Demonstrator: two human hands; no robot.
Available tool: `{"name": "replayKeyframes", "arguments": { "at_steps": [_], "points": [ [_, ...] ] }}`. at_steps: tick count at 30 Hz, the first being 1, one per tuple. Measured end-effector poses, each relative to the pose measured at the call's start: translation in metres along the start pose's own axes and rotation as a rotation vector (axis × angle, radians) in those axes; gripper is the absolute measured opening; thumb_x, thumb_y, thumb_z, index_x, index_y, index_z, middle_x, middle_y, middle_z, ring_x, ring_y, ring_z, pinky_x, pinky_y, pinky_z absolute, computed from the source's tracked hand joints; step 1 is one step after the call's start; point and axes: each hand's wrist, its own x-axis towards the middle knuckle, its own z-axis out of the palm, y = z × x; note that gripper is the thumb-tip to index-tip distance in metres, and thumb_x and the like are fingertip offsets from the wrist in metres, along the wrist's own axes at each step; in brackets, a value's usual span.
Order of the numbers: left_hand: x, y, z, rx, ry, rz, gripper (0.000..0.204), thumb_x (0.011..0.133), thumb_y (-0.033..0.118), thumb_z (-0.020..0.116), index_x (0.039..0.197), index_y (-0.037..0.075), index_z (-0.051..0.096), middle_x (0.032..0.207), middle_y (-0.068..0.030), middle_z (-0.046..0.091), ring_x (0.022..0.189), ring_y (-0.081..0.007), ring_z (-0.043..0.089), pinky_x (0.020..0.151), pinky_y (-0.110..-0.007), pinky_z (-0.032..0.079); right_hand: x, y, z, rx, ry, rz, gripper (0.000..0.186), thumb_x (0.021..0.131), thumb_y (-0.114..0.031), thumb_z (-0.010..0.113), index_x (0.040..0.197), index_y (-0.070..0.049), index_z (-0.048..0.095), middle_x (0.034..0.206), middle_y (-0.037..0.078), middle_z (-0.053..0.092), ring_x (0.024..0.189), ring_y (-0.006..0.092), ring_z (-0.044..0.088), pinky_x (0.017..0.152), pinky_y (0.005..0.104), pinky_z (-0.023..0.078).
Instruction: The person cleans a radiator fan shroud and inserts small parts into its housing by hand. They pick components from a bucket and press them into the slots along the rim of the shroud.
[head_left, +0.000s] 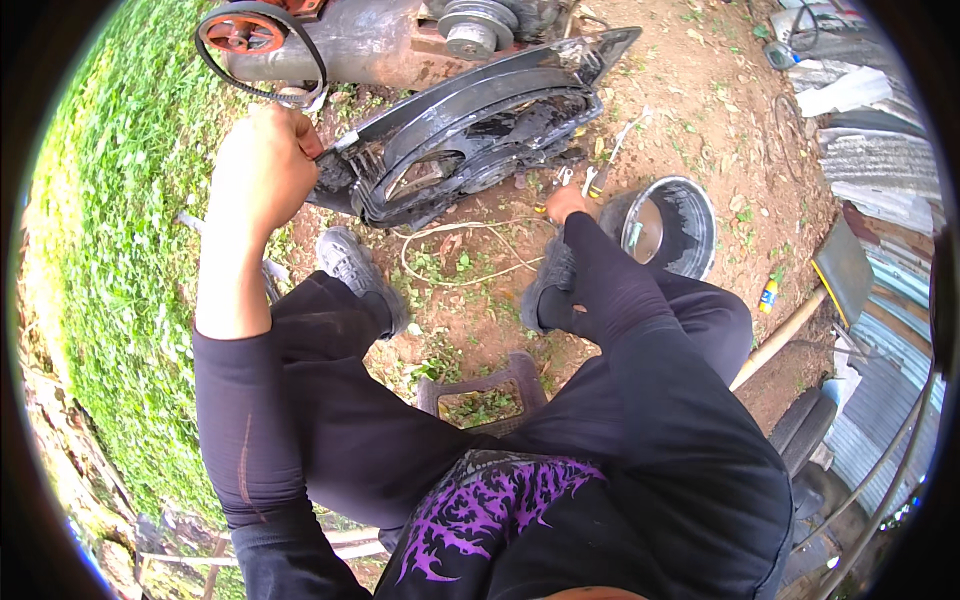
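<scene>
My left hand (268, 165) is closed at the left end of a black fan shroud (445, 125), a wide plastic frame with a round ring, which lies tilted on the dirt. What its fingertips press against is partly hidden behind the knuckles. My right hand (567, 204) reaches down beside my right shoe, close to a few hand tools; its fingers are too small and partly covered to read. Among those tools lie a wrench (589, 180) and a screwdriver (601, 180) with a dark and yellow handle. To their right stands a dark bucket (690, 215).
Behind the shroud lies a rusty cylindrical tank (370, 50) with a metal pulley (470, 28) and a drive belt (318, 60). A thin cord (440, 283) loops between my shoes. Rightward are a yellow bottle (769, 295), a long-handled shovel (842, 268) and corrugated sheets (870, 160).
</scene>
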Motion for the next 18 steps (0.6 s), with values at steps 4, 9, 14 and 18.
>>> {"name": "replayKeyframes", "arguments": {
  "at_steps": [4,9,14,18],
  "points": [
    [0.0,0.011,-0.001,0.03,-0.014,-0.006,0.018,0.075,-0.002,0.061,0.083,0.003,0.076,0.083,-0.0221,0.072,0.083,-0.0393,0.073,0.081,-0.046,0.056,0.013,-0.019,0.045,0.457,0.129,0.342,0.048,0.096,-0.039,0.063,0.106,0.008,0.069,0.114,0.029,0.072,0.113,0.0381,0.069,0.096,0.0438,0.054],
    [-0.006,0.013,-0.007,0.078,-0.038,-0.047,0.014,0.076,-0.004,0.067,0.087,0.0,0.075,0.084,-0.0181,0.074,0.082,-0.0323,0.074,0.077,-0.04,0.057,0.032,-0.042,0.069,0.518,0.279,0.457,0.044,0.097,-0.032,0.064,0.096,0.012,0.064,0.103,0.025,0.074,0.096,0.0367,0.074,0.084,0.0446,0.058],
    [-0.001,0.009,0.001,0.041,-0.014,-0.001,0.015,0.075,-0.003,0.068,0.086,0.002,0.076,0.084,-0.0172,0.074,0.084,-0.0315,0.074,0.077,-0.039,0.057,0.02,-0.027,0.091,0.93,-0.09,0.383,0.029,0.098,-0.012,0.055,0.102,0.016,0.064,0.093,0.023,0.073,0.067,0.0339,0.073,0.051,0.0384,0.06],
    [-0.001,0.005,-0.002,0.075,0.029,0.067,0.014,0.076,0.002,0.064,0.081,0.006,0.076,0.084,-0.0197,0.073,0.085,-0.0376,0.073,0.081,-0.045,0.057,-0.033,-0.07,0.085,1.276,0.02,0.508,0.032,0.098,-0.016,0.06,0.104,0.015,0.063,0.09,0.024,0.072,0.064,0.0328,0.072,0.051,0.0387,0.059]
  ]
}}
